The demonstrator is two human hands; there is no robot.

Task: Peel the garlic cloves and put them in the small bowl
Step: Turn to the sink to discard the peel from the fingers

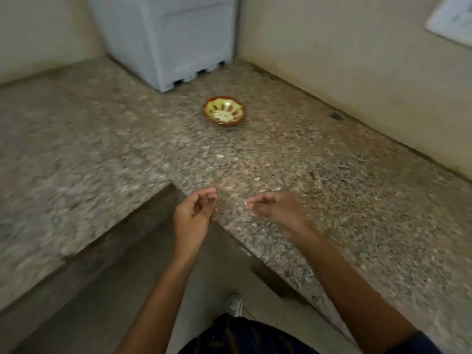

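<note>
My fingers were curled on both hands: the right hand (274, 209) pinched one pale scrap, clove or skin I could not tell, while the left hand (195, 209) curled loosely, its contents unclear. Well beyond them on the speckled counter (319, 200) sat one small bowl (224, 111) holding pale peeled cloves, too blurred to count.

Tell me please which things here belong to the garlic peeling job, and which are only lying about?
For the job:
- small bowl, with pale pieces inside
- left hand, fingers curled
- right hand, pinching a small pale bit, maybe peel or clove
- pale scraps on the counter, likely peel

Just there:
- white appliance in the corner
- paper on the wall
</note>
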